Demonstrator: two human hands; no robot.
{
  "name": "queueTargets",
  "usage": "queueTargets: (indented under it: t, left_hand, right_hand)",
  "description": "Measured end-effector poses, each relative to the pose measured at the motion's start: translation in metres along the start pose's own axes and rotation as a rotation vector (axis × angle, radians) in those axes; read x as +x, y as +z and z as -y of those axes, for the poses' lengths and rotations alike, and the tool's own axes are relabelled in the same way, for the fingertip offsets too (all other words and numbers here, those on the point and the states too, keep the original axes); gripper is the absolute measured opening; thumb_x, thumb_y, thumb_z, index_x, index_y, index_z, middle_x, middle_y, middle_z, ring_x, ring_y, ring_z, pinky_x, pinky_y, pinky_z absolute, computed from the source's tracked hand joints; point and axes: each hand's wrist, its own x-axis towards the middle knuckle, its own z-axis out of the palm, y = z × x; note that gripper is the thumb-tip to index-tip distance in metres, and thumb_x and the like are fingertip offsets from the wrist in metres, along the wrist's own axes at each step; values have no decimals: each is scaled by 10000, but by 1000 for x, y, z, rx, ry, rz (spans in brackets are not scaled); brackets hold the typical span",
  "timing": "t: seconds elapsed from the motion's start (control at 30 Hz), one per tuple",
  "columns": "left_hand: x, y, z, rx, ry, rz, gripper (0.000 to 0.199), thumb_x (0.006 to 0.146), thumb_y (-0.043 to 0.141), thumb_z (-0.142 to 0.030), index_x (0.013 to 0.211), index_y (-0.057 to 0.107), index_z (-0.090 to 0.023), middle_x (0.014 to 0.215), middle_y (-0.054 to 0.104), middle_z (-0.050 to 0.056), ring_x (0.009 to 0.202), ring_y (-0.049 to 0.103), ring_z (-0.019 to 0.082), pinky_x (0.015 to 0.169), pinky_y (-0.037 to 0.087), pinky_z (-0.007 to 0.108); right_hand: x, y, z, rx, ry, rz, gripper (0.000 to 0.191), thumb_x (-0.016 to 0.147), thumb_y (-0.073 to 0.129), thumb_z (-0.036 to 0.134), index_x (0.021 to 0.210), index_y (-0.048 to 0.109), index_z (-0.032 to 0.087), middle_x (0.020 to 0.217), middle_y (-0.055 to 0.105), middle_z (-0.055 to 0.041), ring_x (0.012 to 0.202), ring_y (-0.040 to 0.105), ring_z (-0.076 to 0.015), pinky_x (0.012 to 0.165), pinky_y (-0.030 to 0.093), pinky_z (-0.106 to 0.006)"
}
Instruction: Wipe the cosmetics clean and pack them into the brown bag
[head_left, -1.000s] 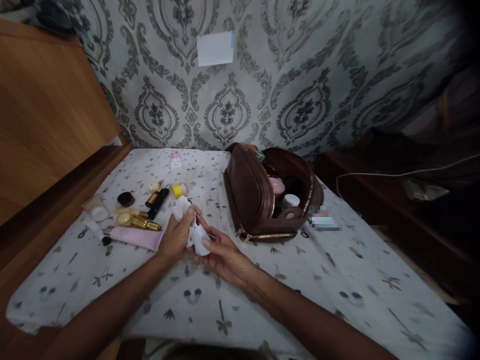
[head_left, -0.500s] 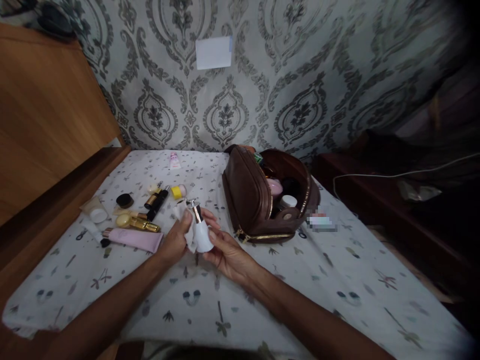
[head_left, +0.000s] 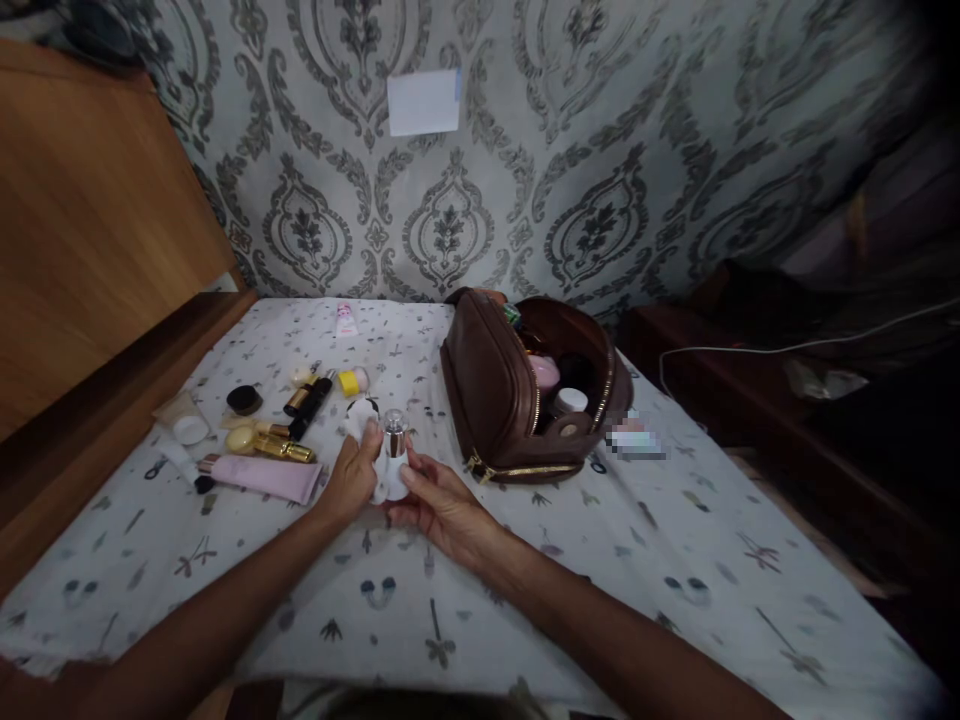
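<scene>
Between my hands stands a small white cosmetic bottle, nearly upright, with a shiny metallic neck and a clear rounded top. My right hand is closed round its lower body from the right. On its left side, my left hand is closed on a crumpled white wipe, thumb on top. The wipe lies against the bottle; the left fingertips are partly hidden behind it. Nearest on the left is a pink squeeze tube. To the right sits an unzipped brown cosmetic bag, a white-lidded jar and a pink item inside.
Left on the patterned cloth lie a black-lidded jar, a gold tube, a black tube and a yellow-and-pink item. A small pink tube lies near the wall. A wooden panel borders the left.
The bottle has turned from tilted to nearly upright, and its clear top now shows. The wipe has bunched up higher by my left thumb. The view has shifted slightly.
</scene>
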Motion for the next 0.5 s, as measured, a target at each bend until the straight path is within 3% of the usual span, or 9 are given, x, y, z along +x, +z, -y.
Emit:
queueTargets:
  t: [0.07,0.2,0.37,0.5]
  left_hand:
    - [0,3,-2,-14,-38,-32,327,729,729,-512,658,619,-212,614,627,10,751,637,215,628,481,266]
    - [0,7,-2,-89,-106,77,378,714,703,-551,722,605,-187,602,611,-1,614,604,175,494,410,237]
    - [3,6,3,-87,-121,138,377,699,719,-532,748,641,-167,593,605,-11,562,555,141,508,417,230]
    - [4,6,6,-63,-41,251,445,662,739,-595,684,649,-159,572,591,-7,555,511,126,521,406,229]
  right_hand:
    - [2,-2,-2,3,-20,-34,557,600,911,406,963,576,147,806,734,-12,637,734,-145,583,584,-200]
    - [5,-4,-3,45,-69,-86,559,591,921,384,989,599,160,791,736,-9,621,709,-122,573,569,-200]
    - [5,-1,2,46,-126,-70,513,601,910,402,976,652,166,796,737,-7,629,683,-121,540,541,-202]
    - [3,-1,9,27,-164,-83,461,626,882,465,920,676,175,733,719,11,561,644,-91,476,476,-162]
